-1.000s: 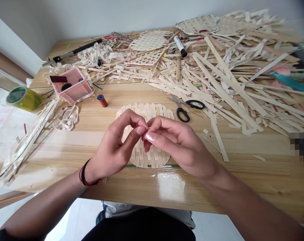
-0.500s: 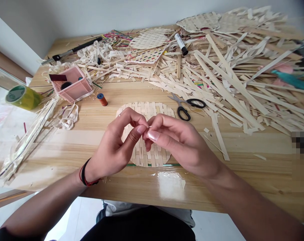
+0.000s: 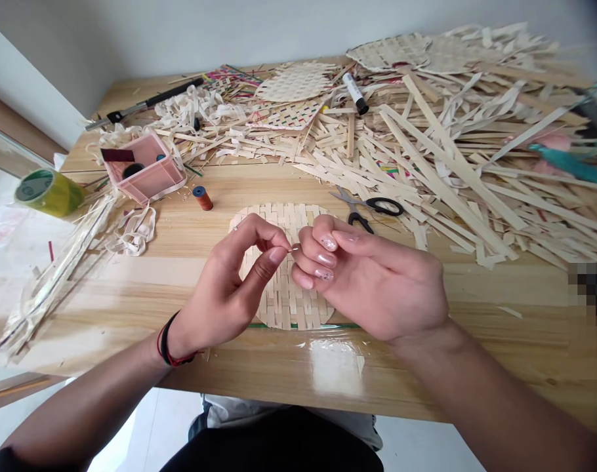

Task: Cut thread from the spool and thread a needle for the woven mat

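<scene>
My left hand (image 3: 229, 282) pinches a thin needle (image 3: 293, 248) between thumb and forefinger, just above a small woven bamboo mat (image 3: 283, 219) lying on the wooden table (image 3: 180, 275). My right hand (image 3: 372, 275) is close beside it, palm turned up, fingers curled with the nails showing; its fingertips touch the needle's tip. Whether a thread is in it I cannot make out. A spool of orange thread (image 3: 202, 198) lies to the left of the mat.
Black-handled scissors (image 3: 372, 208) lie right of the mat. A heap of bamboo strips (image 3: 451, 151) covers the back and right. A pink box (image 3: 144, 167), a green tape roll (image 3: 45, 191), a black marker (image 3: 355, 93) and more woven mats (image 3: 293, 82) are around.
My right hand has rolled palm-up, so its curled fingers and nails now face me. My left hand keeps its pinch in the same place.
</scene>
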Demonstrator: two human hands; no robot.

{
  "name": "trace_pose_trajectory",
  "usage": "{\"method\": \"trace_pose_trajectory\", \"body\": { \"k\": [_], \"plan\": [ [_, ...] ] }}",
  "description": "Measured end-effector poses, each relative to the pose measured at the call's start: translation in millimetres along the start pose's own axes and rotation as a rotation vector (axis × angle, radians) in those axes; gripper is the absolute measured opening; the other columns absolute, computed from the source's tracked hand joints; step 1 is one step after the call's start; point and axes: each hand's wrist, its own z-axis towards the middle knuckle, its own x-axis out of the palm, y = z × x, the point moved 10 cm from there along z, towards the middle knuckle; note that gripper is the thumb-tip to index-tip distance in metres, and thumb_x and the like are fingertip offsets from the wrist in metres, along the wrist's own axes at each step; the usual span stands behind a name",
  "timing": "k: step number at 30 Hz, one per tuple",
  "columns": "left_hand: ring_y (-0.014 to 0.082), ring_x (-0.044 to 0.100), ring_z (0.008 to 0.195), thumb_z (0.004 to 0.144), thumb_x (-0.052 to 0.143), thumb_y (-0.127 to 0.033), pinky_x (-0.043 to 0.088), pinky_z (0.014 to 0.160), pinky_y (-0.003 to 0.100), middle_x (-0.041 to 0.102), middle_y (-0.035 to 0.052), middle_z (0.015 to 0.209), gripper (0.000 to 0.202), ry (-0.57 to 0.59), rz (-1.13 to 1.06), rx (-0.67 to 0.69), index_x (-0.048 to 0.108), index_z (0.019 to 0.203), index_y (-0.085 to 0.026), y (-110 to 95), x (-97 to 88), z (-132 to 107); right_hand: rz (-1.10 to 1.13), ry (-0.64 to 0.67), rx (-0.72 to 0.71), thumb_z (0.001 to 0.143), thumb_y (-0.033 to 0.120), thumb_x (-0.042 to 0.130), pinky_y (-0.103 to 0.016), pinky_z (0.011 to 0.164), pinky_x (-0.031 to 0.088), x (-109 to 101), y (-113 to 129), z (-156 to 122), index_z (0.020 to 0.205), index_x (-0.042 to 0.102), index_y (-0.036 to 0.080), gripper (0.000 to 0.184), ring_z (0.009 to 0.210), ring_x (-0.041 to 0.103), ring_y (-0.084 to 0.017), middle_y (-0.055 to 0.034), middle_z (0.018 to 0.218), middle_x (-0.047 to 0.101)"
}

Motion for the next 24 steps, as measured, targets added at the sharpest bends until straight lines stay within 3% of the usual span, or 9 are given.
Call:
{"method": "trace_pose_trajectory", "body": {
  "k": [8, 13, 24],
  "plan": [
    [0.0161, 0.059, 0.086, 0.112, 0.062, -0.026, 0.05, 0.08, 0.032, 0.064, 0.0029, 0.093, 0.01, 0.006, -0.001, -0.007, 0.065, 0.103, -0.021, 3, 0.9, 0, -0.042, 0.029, -0.044, 0.095, 0.031, 0.064, -0.03, 0.064, 0.045, 1, 5, 0, 0.077, 0.051, 0.022, 0.024, 0.064, 0.028, -0.014, 0.0034, 0.074, 0.028],
    [0.0167, 0.062, 0.086, 0.112, 0.062, -0.026, 0.053, 0.081, 0.032, 0.066, 0.0042, 0.095, 0.01, 0.025, -0.006, 0.01, 0.065, 0.104, -0.021, 1, 3.2, 0, -0.101, 0.003, -0.036, 0.094, 0.036, 0.065, -0.033, 0.065, 0.046, -1, 4, 0, 0.077, 0.048, 0.024, 0.027, 0.065, 0.028, -0.016, 0.0029, 0.075, 0.027],
    [0.0184, 0.069, 0.09, 0.11, 0.065, -0.025, 0.055, 0.086, 0.035, 0.069, 0.005, 0.095, 0.008, 0.09, -0.044, -0.021, 0.067, 0.103, -0.021, 2, 10.0, -1, -0.086, 0.019, -0.049, 0.093, 0.033, 0.065, -0.033, 0.065, 0.046, 1, 5, 1, 0.076, 0.052, 0.024, 0.023, 0.066, 0.03, -0.017, 0.0023, 0.072, 0.028]
  ]
}}
